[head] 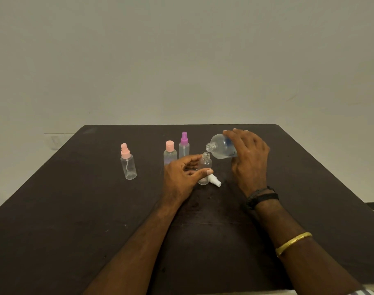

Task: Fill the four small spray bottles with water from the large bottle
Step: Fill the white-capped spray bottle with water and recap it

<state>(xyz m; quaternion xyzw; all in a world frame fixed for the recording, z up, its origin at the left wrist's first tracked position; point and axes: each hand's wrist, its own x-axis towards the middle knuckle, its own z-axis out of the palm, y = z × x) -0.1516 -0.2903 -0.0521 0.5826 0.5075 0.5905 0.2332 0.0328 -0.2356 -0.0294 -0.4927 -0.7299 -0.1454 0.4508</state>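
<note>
Clear small bottle [205, 163]: uncapped, left grip [181, 177] pinches it.
Large bottle [219, 147]: right grip [250, 160] holds it tilted.
Next: we pour, aiming carefully.

No readable text anywhere.

- right hand [249, 158] grips the large clear plastic bottle [221, 146], tipped sideways, mouth just above the small uncapped clear bottle [205, 167]
- left hand [181, 175] holds that small one upright on the dark brown table [75, 209]
- white spray cap [215, 180] lies right beside it
- pink-topped spray bottle [128, 165], pink flat-capped bottle [170, 153] and purple-topped spray bottle [184, 145] stand capped
</note>
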